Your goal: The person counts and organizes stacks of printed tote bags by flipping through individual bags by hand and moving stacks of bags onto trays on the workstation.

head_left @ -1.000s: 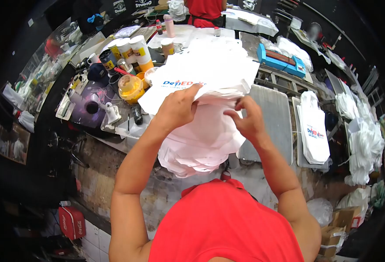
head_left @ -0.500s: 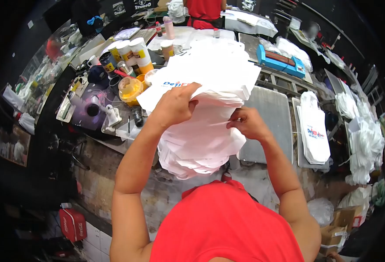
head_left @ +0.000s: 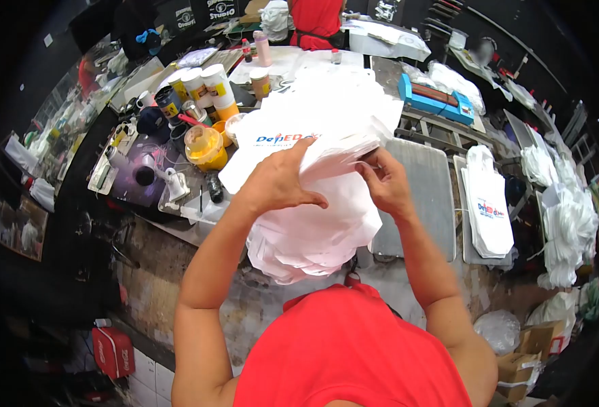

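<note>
A thick stack of white bags (head_left: 326, 102) with blue and red print lies in front of me, its near part folded up and showing many layered edges. Beneath that fold, more white sheets (head_left: 313, 230) spread toward me. My left hand (head_left: 282, 178) is at the left of the fold, fingers on top of the printed bags and thumb stretched out below, apart from the fingers. At the fold's right corner, my right hand (head_left: 384, 178) pinches the layered edges of the bags between thumb and fingers.
Ink tubs (head_left: 208, 91) and an open yellow container (head_left: 206, 146) stand at the left. A grey board (head_left: 418, 197) and a printed bag pile (head_left: 486, 203) lie right. Behind them is a blue machine (head_left: 435, 98). A person in red (head_left: 316, 24) stands at the far side.
My left thumb has moved down and away from the layers. My right hand has risen to the corner of the fold and closed on its edges. The folded layers have lifted.
</note>
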The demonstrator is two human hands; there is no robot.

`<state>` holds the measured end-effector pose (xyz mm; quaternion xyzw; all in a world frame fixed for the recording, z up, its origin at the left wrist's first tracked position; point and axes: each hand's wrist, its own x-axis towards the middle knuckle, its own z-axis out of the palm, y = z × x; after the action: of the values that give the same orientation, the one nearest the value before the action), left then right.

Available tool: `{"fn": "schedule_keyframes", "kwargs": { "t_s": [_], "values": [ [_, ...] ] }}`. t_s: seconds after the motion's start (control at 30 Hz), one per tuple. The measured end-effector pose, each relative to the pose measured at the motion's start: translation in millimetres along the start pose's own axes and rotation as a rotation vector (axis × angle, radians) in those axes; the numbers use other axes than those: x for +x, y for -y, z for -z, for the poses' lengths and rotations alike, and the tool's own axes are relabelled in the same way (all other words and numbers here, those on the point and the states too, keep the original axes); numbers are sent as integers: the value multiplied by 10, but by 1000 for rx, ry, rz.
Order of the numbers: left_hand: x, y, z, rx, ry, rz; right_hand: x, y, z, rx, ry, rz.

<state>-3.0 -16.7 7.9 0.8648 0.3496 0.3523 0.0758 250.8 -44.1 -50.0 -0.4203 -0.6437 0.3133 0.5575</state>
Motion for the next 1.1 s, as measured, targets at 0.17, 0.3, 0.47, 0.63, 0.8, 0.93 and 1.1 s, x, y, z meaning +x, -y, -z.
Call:
{"fn": "schedule_keyframes", "kwargs": {
  "t_s": [0.17, 0.3, 0.47, 0.63, 0.8, 0.93, 1.1],
  "values": [
    [37, 161, -147, -12, -51, 78, -60, -142, -194, 512, -372, 101],
    [-86, 186, -254, -85, -136, 87, 23, -511, -95, 1163, -708, -561],
    [-588, 16, -628, 127, -111, -165, 733, -716, 195, 992, -38, -370],
    [-999, -103, -1090, 153, 23, -169, 1220, -914, 458, 709, 96, -744],
    [-1080, -107, -1081, 130, -4, -152, 1183, -969, 489, 466, 50, -944],
    [-1061, -5, -1123, 97, 54, -234, 1125, -905, 438, 493, 60, -957],
    [-1030, 62, -1070, 17, 179, -246, 1170, -1374, 568, 249, 29, -966]
  ]
}}
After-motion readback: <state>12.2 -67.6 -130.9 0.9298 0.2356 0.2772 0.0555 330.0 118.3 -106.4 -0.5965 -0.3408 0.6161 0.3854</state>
